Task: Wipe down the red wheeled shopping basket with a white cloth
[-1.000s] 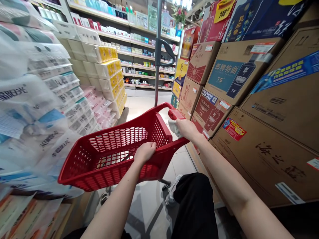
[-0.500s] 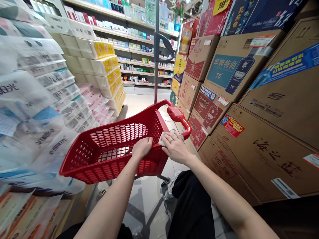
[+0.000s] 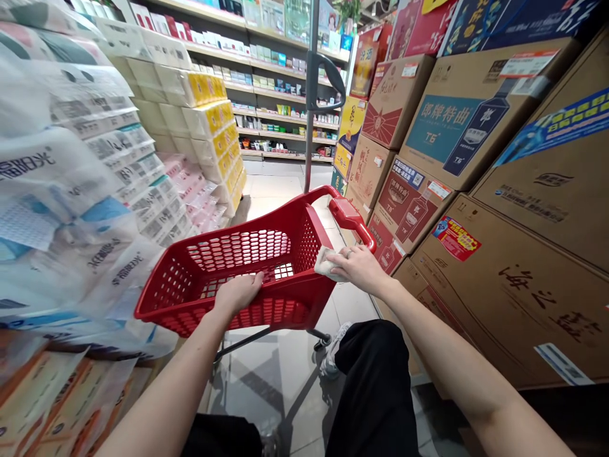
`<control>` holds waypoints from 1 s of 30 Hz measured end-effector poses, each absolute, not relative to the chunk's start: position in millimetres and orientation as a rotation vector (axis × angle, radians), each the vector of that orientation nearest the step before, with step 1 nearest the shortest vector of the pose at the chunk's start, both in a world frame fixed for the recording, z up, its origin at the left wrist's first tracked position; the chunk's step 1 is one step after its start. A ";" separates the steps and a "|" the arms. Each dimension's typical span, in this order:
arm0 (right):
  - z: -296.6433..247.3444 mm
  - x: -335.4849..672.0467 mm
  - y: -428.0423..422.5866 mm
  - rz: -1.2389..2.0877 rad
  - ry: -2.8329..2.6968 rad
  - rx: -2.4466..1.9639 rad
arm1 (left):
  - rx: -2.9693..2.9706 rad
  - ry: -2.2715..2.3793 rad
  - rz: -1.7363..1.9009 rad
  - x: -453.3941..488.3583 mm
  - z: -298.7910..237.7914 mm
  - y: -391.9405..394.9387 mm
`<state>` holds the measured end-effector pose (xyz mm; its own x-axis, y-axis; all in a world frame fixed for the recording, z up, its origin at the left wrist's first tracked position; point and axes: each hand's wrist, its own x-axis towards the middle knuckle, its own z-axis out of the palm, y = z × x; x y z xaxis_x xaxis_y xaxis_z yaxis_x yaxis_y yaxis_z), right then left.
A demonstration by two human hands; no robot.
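Note:
A red plastic shopping basket cart (image 3: 266, 244) with perforated walls stands in front of me, its red handle (image 3: 349, 216) at the far right end. My left hand (image 3: 239, 293) is closed over the near rim, the fingertips hidden inside the basket. With my right hand (image 3: 356, 263), which wears a ring, I press a whitish cloth (image 3: 328, 263) on the rim's corner close to the handle. A grey pole with a dark loop grip (image 3: 328, 82) rises behind the cart.
Stacked cardboard cartons (image 3: 514, 279) line the right side closely. On the left are piled tissue packs (image 3: 190, 120) and plastic-wrapped paper rolls (image 3: 52, 171). Shelves of small boxed goods (image 3: 280, 82) stand at the back. My shoe (image 3: 335, 355) is beside the cart's wheel.
My left hand has slid left along the near rim, away from the handle end. My right hand and the cloth have shifted slightly at the corner. The view has shifted slightly.

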<state>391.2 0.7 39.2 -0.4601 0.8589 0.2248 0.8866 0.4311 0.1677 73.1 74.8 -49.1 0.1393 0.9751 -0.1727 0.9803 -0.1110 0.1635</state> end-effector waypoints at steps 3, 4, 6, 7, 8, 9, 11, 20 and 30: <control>33.2 380.2 2.4 -0.530 -2.628 -1.573 | 2.163 1.955 -0.034 75.0 -47.2 72.7; 31.2 376.5 2.1 -0.564 -2.635 -1.566 | 2.151 1.964 -0.038 76.6 -46.1 72.5; 27.5 370.6 0.2 -0.622 -2.610 -1.558 | 2.151 1.962 -0.052 79.1 -44.0 72.7; 25.7 368.4 -1.1 -0.652 -2.583 -1.556 | 2.161 1.959 -0.062 79.7 -43.2 73.1; 23.7 366.5 -2.3 -0.683 -2.554 -1.552 | 2.175 1.954 -0.075 79.9 -42.6 73.5; 21.5 364.8 -3.3 -0.716 -2.524 -1.545 | 2.191 1.949 -0.088 80.0 -42.3 73.8; 15.9 360.3 -3.4 -0.776 -2.483 -1.506 | 2.213 1.940 -0.102 80.1 -42.2 74.1; -21.4 303.5 22.2 -0.638 -2.607 -1.200 | 2.179 1.919 -0.013 97.3 -48.0 67.1; -6.4 332.0 20.6 -0.638 -2.646 -1.264 | 2.194 1.861 0.008 102.2 -42.4 64.5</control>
<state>332.0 20.6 -6.4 -0.6371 0.7093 0.3017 0.7688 0.5572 0.3138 102.2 64.5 -42.4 0.1776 0.9702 -0.1650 0.9688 -0.1428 0.2028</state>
